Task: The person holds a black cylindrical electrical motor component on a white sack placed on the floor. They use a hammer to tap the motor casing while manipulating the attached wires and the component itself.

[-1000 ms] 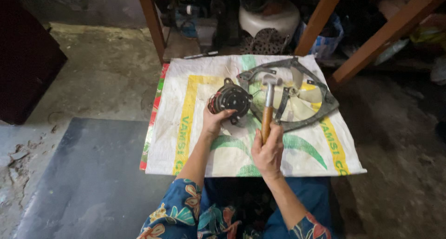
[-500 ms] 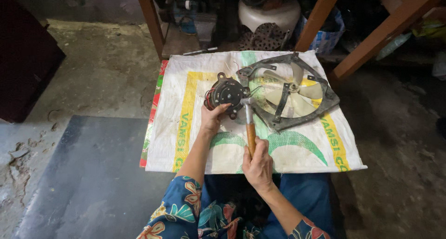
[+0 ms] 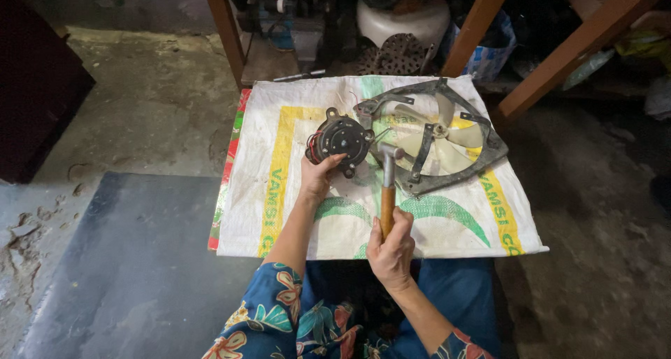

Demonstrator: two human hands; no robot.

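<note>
The left hand (image 3: 318,177) gripped the round black motor (image 3: 340,138), propping it on edge on the woven sack (image 3: 293,191) beside the fan frame (image 3: 437,139). The right hand (image 3: 391,251) clasped a hammer (image 3: 386,184), its head touching the motor's side.

A white woven sack (image 3: 293,212), printed with yellow and green bands and edged in red on its left, is spread flat on the floor. A blue-and-white bag (image 3: 495,52) is seen behind it, under the wooden frame.
</note>
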